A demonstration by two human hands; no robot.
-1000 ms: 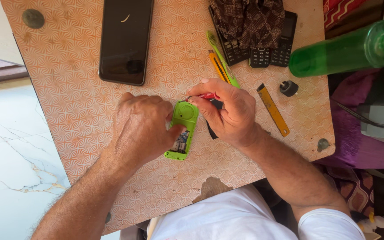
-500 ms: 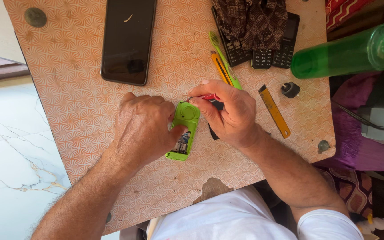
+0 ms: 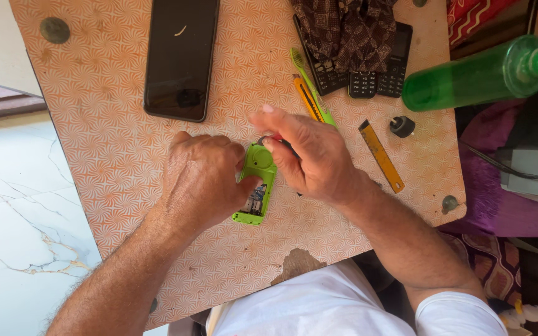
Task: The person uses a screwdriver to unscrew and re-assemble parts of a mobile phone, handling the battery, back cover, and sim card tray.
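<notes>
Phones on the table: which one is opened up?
The small green phone between the hands, its back off and insides showing. The black smartphone and two keypad phones lie closed.

A small green phone (image 3: 255,186), its back open, lies near the middle of the tabletop (image 3: 107,124). The left hand (image 3: 200,180) presses on it from its left; the right hand (image 3: 309,155) pinches a thin tool at its top end. A black smartphone (image 3: 180,56) lies above-left of it, a green bottle (image 3: 474,74) far upper right.
</notes>
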